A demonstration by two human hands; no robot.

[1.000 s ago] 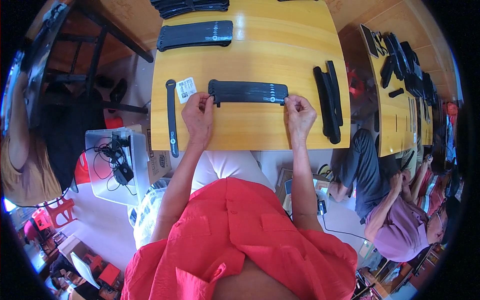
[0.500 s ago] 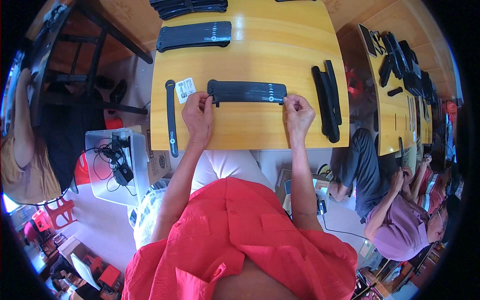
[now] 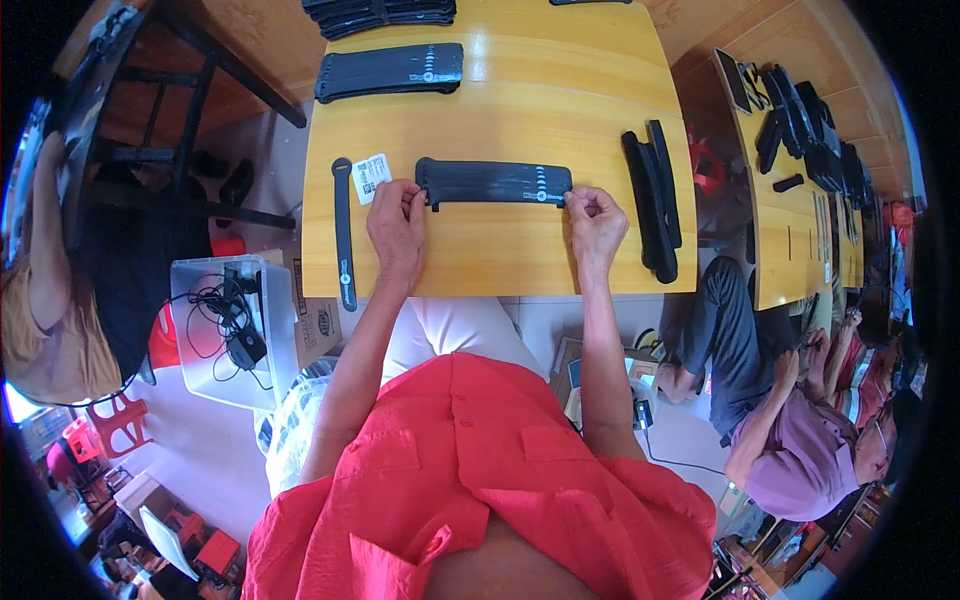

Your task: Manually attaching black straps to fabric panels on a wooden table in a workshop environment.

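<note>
A flat bundle of black straps (image 3: 490,181), with pale printing at its right side, lies crosswise on the yellow wooden table. Its left end is pinched between the thumb and fingers of my left hand (image 3: 399,235). My right hand (image 3: 597,230) grips the lower right corner in the same way. Left of my left hand lies a single black strap (image 3: 344,230) with a slotted end, pointing toward me. Between them is a small white printed label (image 3: 369,175), partly beside my fingers. On the right, several long black strips (image 3: 655,200) lie together, near my right hand.
Farther back on the table sit another black strap bundle (image 3: 390,72) and a thicker black stack (image 3: 378,14). A clear plastic bin (image 3: 215,345) with black cables stands at the left. People sit at both sides; a second table (image 3: 790,240) with black goods is to the right.
Both hands keep hold of the bundle's ends, with only a very slight shift. At the right, a co-worker's arm has moved a little.
</note>
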